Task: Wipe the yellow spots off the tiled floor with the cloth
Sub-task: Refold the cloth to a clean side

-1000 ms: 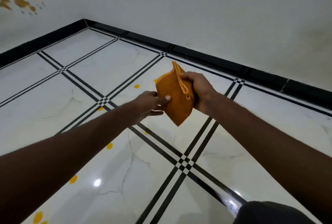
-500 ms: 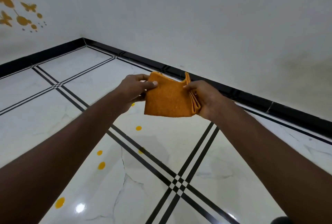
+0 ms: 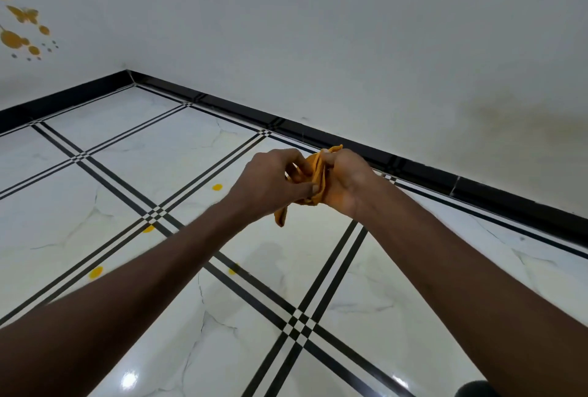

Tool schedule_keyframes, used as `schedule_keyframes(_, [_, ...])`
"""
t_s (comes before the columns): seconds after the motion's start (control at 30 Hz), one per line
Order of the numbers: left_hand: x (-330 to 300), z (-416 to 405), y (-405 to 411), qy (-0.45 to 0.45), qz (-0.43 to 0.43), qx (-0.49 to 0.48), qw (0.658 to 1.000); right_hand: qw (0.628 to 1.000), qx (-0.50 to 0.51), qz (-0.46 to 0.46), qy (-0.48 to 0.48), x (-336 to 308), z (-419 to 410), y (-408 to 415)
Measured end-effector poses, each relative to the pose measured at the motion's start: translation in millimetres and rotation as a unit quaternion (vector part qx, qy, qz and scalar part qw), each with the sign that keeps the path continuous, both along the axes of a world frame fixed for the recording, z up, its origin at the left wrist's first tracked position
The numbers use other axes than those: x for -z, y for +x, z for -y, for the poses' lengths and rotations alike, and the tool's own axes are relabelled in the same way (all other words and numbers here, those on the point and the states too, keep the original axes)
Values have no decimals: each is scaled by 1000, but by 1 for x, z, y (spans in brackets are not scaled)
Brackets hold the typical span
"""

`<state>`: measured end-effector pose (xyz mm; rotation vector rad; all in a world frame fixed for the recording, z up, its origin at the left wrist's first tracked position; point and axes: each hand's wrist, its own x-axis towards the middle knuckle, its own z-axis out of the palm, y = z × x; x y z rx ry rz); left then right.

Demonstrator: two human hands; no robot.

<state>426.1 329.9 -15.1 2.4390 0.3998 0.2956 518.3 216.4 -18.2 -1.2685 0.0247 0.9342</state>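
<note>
An orange cloth is bunched up between both my hands, held in the air above the floor. My left hand grips its left side and my right hand grips its right side; one corner hangs down below the left hand. The white tiled floor with black stripes lies beneath. Several yellow spots sit on it: one left of my hands, one by a stripe crossing, one nearer me, and one on a stripe, partly hidden by my left arm.
Two white walls meet at a corner at the back left, edged by a black skirting. Yellow butterfly decals mark the left wall. A dark shape shows at the bottom right edge.
The cloth was held flat and spread between my hands; now both hands have come together and crumpled it into a bunch. The view has tilted slightly.
</note>
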Motion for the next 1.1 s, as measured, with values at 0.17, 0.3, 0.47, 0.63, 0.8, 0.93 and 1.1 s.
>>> schedule_keyframes(0.17, [-3,6,9,54,6,4,999,1000,17,14,-7,-4,5,2])
schedule_keyframes(0.3, [-13,-1,10,-18,9,0,1000,999,22,19,14,-6,8,3])
schedule_keyframes(0.47, [-29,-13,4,-249,11,0,968,998,24,38,43,-10,16,7])
schedule_keyframes(0.63, [-27,6,10,-134,-15,84,987,996,-12,82,33,-13,21,6])
schedule_keyframes(0.8, [-23,16,18,15,5,56,998,998,19,57,18,-11,30,8])
schedule_keyframes(0.93, [-33,13,20,-11,18,39,999,997,59,58,-3,-13,39,13])
schedule_keyframes(1.1, [-52,-21,24,-88,-90,-9,992,981,72,162,-81,-25,48,25])
